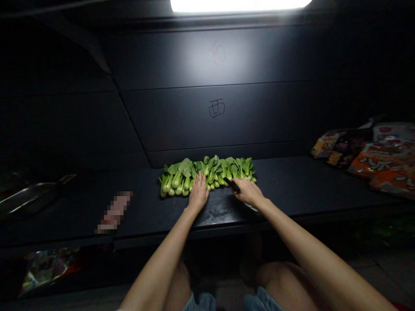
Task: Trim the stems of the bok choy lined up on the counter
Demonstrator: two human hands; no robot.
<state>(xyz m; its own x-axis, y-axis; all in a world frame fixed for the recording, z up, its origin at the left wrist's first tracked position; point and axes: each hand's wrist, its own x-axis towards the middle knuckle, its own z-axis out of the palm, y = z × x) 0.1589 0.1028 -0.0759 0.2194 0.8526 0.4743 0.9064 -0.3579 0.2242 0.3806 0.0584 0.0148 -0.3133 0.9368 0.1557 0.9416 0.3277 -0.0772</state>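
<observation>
Green bok choy (178, 177) lies in a long row on the dark shelf, leaves toward the back panel and pale stem ends toward me. My left hand (198, 195) rests against the front of the row, its fingers stretched out over the stems. Closed around a slim black object (232, 185), my right hand (249, 191) is at the right part of the row; the object's exact kind is unclear. Something whitish (251, 207) shows partly under my right hand, mostly hidden.
Colourful plastic packages (385, 160) are piled on the shelf at the right. A metal tray (29, 196) stands at the far left, near a pixelated flat item (115, 212). Below the shelf is a shiny bag (48, 265). A bright lamp (240, 4) hangs above.
</observation>
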